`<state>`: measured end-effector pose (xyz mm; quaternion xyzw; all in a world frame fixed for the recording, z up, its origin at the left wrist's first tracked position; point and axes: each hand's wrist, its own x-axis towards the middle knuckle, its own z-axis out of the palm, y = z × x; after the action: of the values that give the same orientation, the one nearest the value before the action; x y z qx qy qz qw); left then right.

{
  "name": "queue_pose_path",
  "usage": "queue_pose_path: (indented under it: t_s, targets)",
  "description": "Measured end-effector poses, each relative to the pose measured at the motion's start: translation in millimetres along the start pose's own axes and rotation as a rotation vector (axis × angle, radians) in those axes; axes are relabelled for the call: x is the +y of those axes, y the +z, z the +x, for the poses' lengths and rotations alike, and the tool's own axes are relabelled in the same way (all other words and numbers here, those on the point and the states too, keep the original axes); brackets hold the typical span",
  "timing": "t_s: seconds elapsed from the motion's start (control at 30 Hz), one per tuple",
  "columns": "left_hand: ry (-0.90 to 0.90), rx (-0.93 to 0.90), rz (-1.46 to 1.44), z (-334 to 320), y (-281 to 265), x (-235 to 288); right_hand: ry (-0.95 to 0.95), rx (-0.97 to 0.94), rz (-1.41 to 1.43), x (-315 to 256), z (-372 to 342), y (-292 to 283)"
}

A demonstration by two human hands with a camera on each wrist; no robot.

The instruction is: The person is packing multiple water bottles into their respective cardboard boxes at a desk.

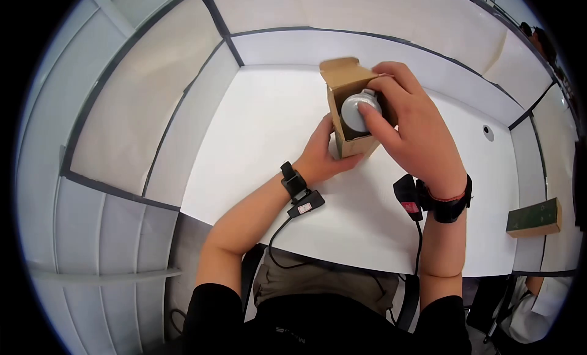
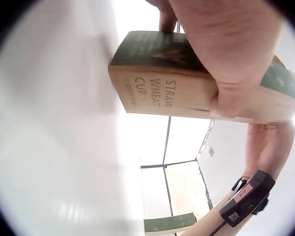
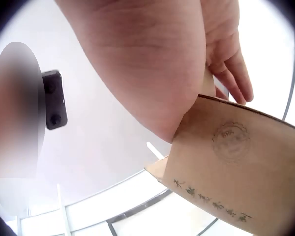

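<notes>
An open brown cardboard box (image 1: 353,148) stands on the white table, tilted a little, its top flap (image 1: 340,72) raised. In the left wrist view, printing on its side reads "STRAW WHEAT CUP". Inside the mouth of the box sits a cup with a round grey lid (image 1: 356,117); its body is hidden by the walls. My left hand (image 1: 324,154) grips the lower part of the box, fingers behind and thumb in front. From above, my right hand (image 1: 422,126) holds the cup at its top, thumb on the lid and fingers bent over the box's rim.
A second box, green and brown (image 1: 534,218), lies at the right by the partition. Low white partitions (image 1: 391,54) with dark edging surround the table (image 1: 244,129). A round cable hole (image 1: 488,132) shows at the right rear. Cables run from both wrist cameras towards my lap.
</notes>
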<state>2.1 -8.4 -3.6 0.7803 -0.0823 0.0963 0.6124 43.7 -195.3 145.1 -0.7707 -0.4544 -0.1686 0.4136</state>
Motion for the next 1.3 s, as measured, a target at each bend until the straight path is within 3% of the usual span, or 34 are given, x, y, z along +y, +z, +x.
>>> queue_pose_path:
  t_s: [0.03,0.13,0.17,0.27,0.57,0.87,1.07,1.3]
  targets:
    - [-0.005,0.005,0.013,0,0,1,0.120,-0.069,0.004,-5,1,-3]
    - [0.075,0.047,0.043,0,2,2,-0.077,0.039,-0.292,6,0,-3]
    - [0.103,0.048,0.072,1,2,1,-0.031,0.044,-0.336,4,-3,-5]
    - [0.160,0.059,0.154,-1,0,-2,0.001,-0.032,-0.396,-10,-7,-10]
    - [0.147,0.052,0.209,-2,0,11,0.024,-0.034,-0.536,-22,-11,-4]
    - [0.267,0.108,0.268,-2,-3,12,0.085,-0.051,-0.564,-24,-14,-4]
    - [0.269,0.068,0.242,-2,-4,11,0.071,-0.097,-0.397,-9,-8,-11]
    - [0.218,0.043,0.216,-4,-6,15,0.091,-0.148,0.023,2,-5,-20]
